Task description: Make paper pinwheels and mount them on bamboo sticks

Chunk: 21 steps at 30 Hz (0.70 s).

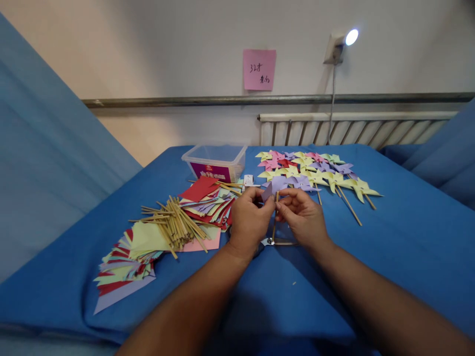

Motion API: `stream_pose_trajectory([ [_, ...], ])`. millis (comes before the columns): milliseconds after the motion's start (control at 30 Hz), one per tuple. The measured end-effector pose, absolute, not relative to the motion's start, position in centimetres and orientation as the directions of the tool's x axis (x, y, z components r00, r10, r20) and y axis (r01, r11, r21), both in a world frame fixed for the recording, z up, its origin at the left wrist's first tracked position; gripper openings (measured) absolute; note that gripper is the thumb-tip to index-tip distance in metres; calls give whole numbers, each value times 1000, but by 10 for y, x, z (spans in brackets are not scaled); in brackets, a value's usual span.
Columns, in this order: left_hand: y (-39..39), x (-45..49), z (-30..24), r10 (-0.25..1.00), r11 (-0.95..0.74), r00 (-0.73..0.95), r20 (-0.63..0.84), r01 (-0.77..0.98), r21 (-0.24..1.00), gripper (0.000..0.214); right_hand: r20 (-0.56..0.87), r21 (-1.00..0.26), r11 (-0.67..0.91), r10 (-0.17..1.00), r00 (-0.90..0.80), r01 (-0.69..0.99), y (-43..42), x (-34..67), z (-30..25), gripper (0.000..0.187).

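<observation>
My left hand (249, 217) and my right hand (302, 213) meet over the blue cloth, both closed in a pinch on a purple paper pinwheel (279, 185) and its thin wooden stick (275, 220). The pinwheel's blades stick up just above my fingers. The stick runs down between my hands toward a pair of scissors (276, 242) lying on the cloth below them.
A heap of wooden sticks (174, 222) and stacks of cut coloured paper (210, 200) lie to the left. More paper squares (126, 262) fan out at the near left. Finished pinwheels (319, 173) lie at the back right. A clear plastic box (217, 160) stands behind.
</observation>
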State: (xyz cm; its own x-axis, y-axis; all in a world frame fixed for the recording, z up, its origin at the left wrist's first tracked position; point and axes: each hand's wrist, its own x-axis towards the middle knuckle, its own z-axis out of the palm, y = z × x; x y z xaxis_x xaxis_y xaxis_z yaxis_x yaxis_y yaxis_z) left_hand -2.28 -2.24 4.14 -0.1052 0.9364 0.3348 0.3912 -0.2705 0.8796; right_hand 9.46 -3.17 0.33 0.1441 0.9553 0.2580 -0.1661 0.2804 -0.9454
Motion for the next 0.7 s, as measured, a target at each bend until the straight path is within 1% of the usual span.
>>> stream_pose_trajectory([
  [433,-23,-23,43,940,-264,-105,323,374,889,13,274,-947,293,951,143,-129,-33,95,2,25],
  [700,-23,-23,43,938,-274,-98,334,381,883,12,253,-958,269,955,156,-97,-33,95,4,26],
])
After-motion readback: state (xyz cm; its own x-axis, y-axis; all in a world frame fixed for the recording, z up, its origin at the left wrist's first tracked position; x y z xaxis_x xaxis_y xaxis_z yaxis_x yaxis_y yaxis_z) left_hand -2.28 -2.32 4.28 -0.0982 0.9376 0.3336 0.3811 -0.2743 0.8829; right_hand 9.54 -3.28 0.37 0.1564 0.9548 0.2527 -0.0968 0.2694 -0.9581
